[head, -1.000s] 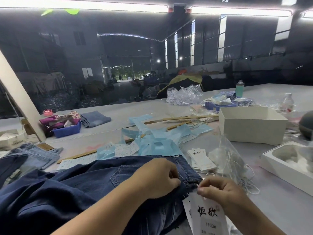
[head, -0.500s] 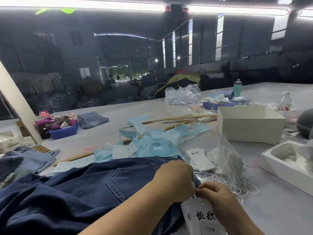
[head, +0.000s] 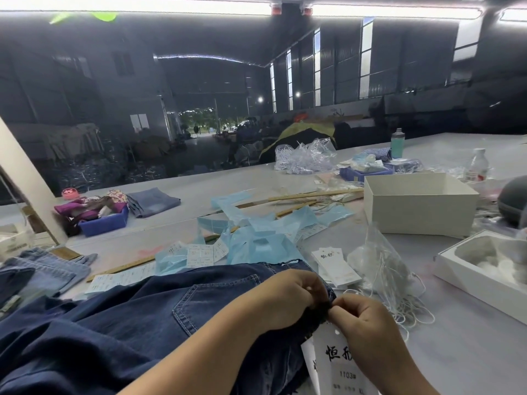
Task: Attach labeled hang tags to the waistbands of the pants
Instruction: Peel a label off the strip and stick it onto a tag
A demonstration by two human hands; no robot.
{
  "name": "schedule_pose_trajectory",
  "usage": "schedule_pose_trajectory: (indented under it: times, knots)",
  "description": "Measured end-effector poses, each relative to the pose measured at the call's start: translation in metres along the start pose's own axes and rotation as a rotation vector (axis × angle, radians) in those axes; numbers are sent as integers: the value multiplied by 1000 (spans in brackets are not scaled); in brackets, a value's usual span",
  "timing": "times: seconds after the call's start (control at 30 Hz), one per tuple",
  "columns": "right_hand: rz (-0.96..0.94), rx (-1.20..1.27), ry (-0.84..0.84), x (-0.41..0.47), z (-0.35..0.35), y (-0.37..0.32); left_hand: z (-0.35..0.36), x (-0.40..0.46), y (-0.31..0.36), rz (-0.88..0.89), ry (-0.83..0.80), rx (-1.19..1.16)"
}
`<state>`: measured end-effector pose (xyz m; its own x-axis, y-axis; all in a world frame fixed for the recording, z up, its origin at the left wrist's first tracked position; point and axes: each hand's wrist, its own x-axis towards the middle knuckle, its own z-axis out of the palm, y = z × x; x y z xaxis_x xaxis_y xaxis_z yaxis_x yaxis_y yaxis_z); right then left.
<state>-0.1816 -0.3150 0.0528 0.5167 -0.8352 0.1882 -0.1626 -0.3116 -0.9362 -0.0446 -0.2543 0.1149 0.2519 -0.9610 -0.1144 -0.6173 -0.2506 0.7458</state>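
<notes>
The waistband [head: 319,315] of the dark pants [head: 114,323] is pinched by the left hand [head: 288,300]; just right, the right hand [head: 368,323] pinches the hang tag [head: 338,357], which hangs toward the near edge.

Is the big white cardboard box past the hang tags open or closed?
Open. The white box has no lid on it, and its inner walls show from above. Its floor is hidden, so full or empty: cannot tell.

Low in the frame, left hand [head: 288,297] and right hand [head: 362,320] meet fingertip to fingertip, both curled in a pinching grip.
</notes>
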Motion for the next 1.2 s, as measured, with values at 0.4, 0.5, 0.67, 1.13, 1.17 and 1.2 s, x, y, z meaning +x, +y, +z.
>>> schedule_pose_trajectory:
  times: [0.4, 0.5, 0.67, 1.13, 1.17, 1.2]
  knots:
    - [-72, -60, -22, -6, -2, -2, 8, -6, -3, 259, 197, 418]
    - [-52, -55, -28, -6, -4, -4, 11, -8, -3, 257, 225, 460]
    - [-5, -44, -66, -4, -14, -9, 13, -12, -3, 182, 266, 395]
    - [432, 624, -300, -5, -40, -9, 2, -10, -4, -30, 231, -221]
    - [443, 654, -279, -6, -41, -10, 1, -10, -3, -30, 240, -277]
    - [444, 678, -269, -6, -42, -11, -1, -11, -1, -33, 251, -322]
